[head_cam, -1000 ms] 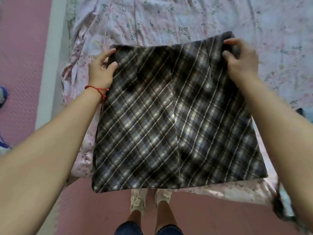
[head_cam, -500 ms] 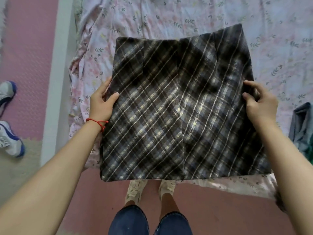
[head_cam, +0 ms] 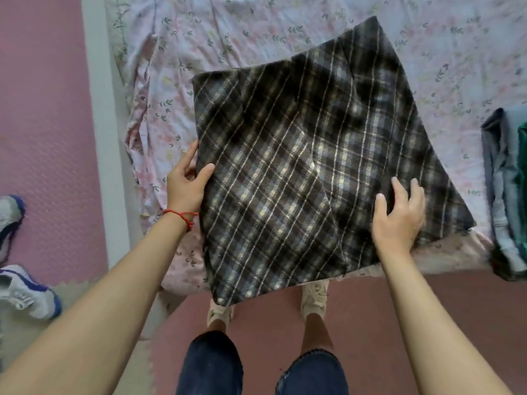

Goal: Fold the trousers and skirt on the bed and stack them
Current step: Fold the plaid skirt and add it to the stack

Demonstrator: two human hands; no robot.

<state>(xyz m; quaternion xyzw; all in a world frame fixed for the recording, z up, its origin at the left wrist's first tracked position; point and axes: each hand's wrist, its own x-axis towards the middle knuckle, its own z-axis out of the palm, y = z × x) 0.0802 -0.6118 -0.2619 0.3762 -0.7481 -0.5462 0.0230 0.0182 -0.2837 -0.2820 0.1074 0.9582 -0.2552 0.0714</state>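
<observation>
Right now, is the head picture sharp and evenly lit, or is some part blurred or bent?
Head view: light soft and even, no glare; skirt weave slightly soft, right hand a little blurred; wide-angle lens bends the bed edge and stretches the forearms at the corners.

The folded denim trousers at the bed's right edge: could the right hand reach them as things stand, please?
Probably yes: the right hand lies flat on the plaid skirt, holding nothing, and only bare floral sheet separates it from the folded denim trousers.

My one camera sat on my head, looking steeply down and forward over the bed [head_cam: 285, 38] edge, close above my outstretched arms, taking in the floor [head_cam: 42, 124] and my own feet below.
</observation>
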